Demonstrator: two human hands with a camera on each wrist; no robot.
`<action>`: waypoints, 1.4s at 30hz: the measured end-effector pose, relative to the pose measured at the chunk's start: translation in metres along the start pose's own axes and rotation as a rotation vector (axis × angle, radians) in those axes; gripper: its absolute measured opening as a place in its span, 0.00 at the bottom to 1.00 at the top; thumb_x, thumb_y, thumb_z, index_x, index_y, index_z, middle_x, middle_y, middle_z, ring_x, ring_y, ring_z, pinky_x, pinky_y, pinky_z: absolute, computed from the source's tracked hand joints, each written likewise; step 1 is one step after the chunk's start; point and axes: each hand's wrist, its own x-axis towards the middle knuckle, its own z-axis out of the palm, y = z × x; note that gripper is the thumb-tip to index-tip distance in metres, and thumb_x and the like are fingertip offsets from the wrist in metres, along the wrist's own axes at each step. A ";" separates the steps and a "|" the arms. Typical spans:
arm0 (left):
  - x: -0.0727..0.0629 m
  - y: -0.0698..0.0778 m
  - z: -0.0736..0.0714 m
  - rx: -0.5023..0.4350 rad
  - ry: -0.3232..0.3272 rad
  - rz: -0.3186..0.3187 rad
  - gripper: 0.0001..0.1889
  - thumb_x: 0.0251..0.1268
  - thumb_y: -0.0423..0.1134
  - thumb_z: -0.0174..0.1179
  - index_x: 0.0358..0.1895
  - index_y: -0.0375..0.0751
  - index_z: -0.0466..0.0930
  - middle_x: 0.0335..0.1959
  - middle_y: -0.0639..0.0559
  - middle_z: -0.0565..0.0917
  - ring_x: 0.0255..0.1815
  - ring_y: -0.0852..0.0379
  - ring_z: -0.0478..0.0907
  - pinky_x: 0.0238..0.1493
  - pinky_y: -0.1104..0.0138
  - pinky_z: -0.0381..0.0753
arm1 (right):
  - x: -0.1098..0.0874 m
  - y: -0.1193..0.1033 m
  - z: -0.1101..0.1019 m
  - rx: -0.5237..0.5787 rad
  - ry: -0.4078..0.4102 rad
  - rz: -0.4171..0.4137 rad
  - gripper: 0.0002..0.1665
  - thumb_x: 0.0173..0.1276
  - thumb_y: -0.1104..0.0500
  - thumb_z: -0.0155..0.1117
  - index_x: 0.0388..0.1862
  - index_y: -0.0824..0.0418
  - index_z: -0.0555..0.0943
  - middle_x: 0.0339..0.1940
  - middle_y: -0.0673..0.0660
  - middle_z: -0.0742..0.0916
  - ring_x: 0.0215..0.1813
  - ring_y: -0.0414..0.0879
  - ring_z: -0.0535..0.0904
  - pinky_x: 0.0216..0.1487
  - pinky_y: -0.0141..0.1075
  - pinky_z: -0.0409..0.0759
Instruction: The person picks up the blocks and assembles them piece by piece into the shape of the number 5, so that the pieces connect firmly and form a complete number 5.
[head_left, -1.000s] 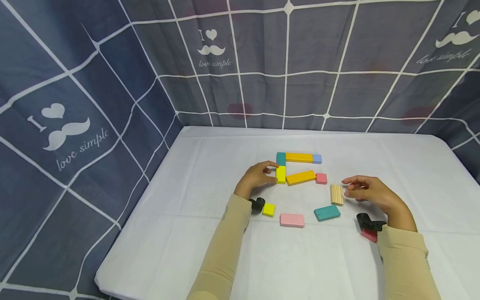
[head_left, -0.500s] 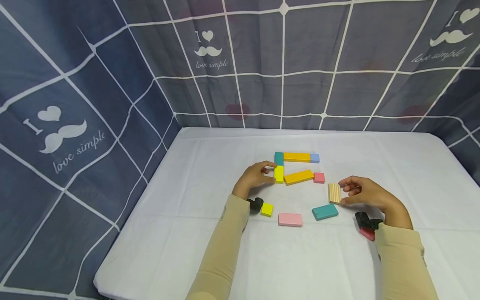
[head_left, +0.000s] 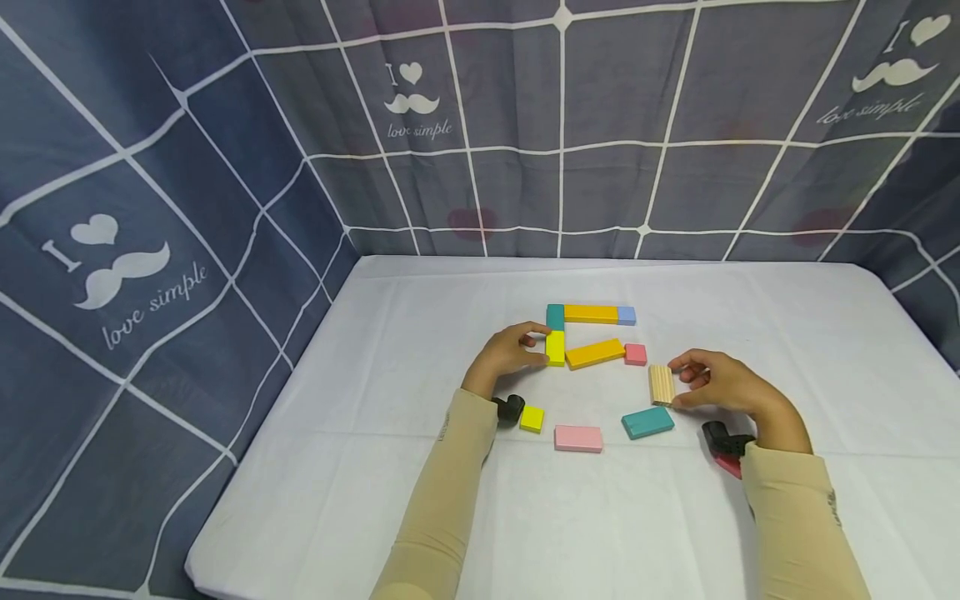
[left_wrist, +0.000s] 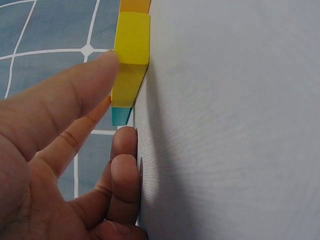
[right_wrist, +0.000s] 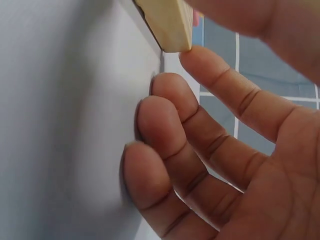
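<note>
My left hand (head_left: 504, 357) has its thumb and index finger at the two ends of an upright-lying yellow block (head_left: 555, 348), pinching it. That block meets a teal block (head_left: 555, 317) at its far end. An orange-yellow block (head_left: 595, 354) slants away from its near right corner, with a small red block (head_left: 635, 355) at the other end. On the right, a plain striped wooden block (head_left: 661, 385) lies flat between the thumb and index finger of my right hand (head_left: 723, 385). The right hand's other fingers curl loosely near the cloth (right_wrist: 90, 150).
Another orange-yellow block (head_left: 591, 314) and a light blue block (head_left: 626, 316) extend right from the teal one. Nearer lie a small yellow block (head_left: 532, 419), a pink block (head_left: 578, 438) and a larger teal block (head_left: 648, 422). A red block (head_left: 728, 466) is partly hidden by the right wrist camera.
My right hand has closed in on the plain wooden block and shifted it slightly left, towards the small red block. The left hand stays at the yellow block. The head view drifts slightly.
</note>
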 end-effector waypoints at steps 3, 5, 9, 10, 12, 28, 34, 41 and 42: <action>0.000 0.000 0.000 0.000 -0.002 0.004 0.26 0.71 0.39 0.75 0.70 0.56 0.84 0.59 0.47 0.85 0.59 0.47 0.78 0.66 0.52 0.77 | 0.000 -0.004 0.001 -0.018 0.003 -0.001 0.34 0.61 0.63 0.84 0.61 0.74 0.79 0.48 0.63 0.83 0.49 0.56 0.78 0.47 0.38 0.78; 0.000 0.000 -0.001 -0.003 -0.003 0.005 0.26 0.71 0.38 0.74 0.71 0.56 0.84 0.59 0.46 0.85 0.59 0.47 0.78 0.66 0.52 0.77 | 0.001 -0.006 0.003 -0.027 0.006 -0.005 0.33 0.61 0.63 0.84 0.61 0.74 0.79 0.48 0.63 0.83 0.49 0.55 0.78 0.46 0.39 0.77; -0.001 0.000 -0.001 -0.009 -0.002 0.007 0.26 0.71 0.38 0.74 0.71 0.56 0.84 0.59 0.46 0.85 0.59 0.47 0.78 0.66 0.52 0.77 | 0.001 -0.010 0.005 -0.039 0.008 -0.015 0.33 0.61 0.62 0.84 0.61 0.73 0.80 0.48 0.63 0.84 0.48 0.55 0.77 0.46 0.42 0.77; -0.001 0.000 -0.001 -0.010 -0.002 0.008 0.26 0.71 0.38 0.75 0.70 0.56 0.84 0.59 0.46 0.85 0.59 0.47 0.78 0.66 0.52 0.77 | 0.001 -0.011 0.005 -0.039 0.008 -0.019 0.33 0.61 0.63 0.84 0.62 0.73 0.80 0.48 0.64 0.83 0.48 0.55 0.77 0.46 0.43 0.76; -0.001 0.000 -0.001 -0.011 -0.002 0.008 0.26 0.71 0.38 0.75 0.70 0.55 0.84 0.59 0.46 0.85 0.59 0.46 0.78 0.66 0.52 0.77 | 0.000 -0.014 0.006 -0.042 0.006 -0.019 0.34 0.61 0.63 0.84 0.62 0.73 0.79 0.48 0.65 0.84 0.48 0.56 0.78 0.46 0.43 0.76; -0.001 0.000 -0.002 -0.008 -0.007 0.009 0.26 0.71 0.38 0.74 0.71 0.56 0.84 0.59 0.46 0.84 0.57 0.47 0.77 0.65 0.53 0.77 | 0.005 -0.024 0.013 -0.069 0.025 -0.020 0.36 0.61 0.59 0.85 0.64 0.72 0.79 0.47 0.64 0.84 0.47 0.56 0.79 0.45 0.42 0.76; -0.001 0.000 -0.001 -0.011 -0.008 0.005 0.26 0.71 0.38 0.74 0.70 0.56 0.84 0.58 0.46 0.84 0.57 0.47 0.77 0.65 0.53 0.77 | 0.005 -0.026 0.015 -0.055 0.042 -0.019 0.32 0.60 0.60 0.86 0.57 0.74 0.81 0.44 0.62 0.84 0.46 0.54 0.78 0.46 0.43 0.77; -0.001 0.001 -0.001 -0.015 -0.004 -0.003 0.26 0.71 0.38 0.75 0.71 0.56 0.84 0.59 0.46 0.85 0.58 0.47 0.77 0.66 0.52 0.77 | 0.005 -0.027 0.015 -0.070 0.045 -0.008 0.32 0.60 0.59 0.86 0.57 0.72 0.82 0.44 0.61 0.83 0.45 0.54 0.77 0.45 0.43 0.74; -0.001 0.001 -0.001 -0.015 -0.004 -0.003 0.26 0.71 0.38 0.74 0.71 0.56 0.84 0.59 0.46 0.85 0.58 0.47 0.77 0.66 0.52 0.77 | 0.005 -0.027 0.015 -0.071 0.045 -0.007 0.32 0.60 0.59 0.86 0.57 0.72 0.82 0.44 0.61 0.83 0.45 0.54 0.77 0.45 0.43 0.74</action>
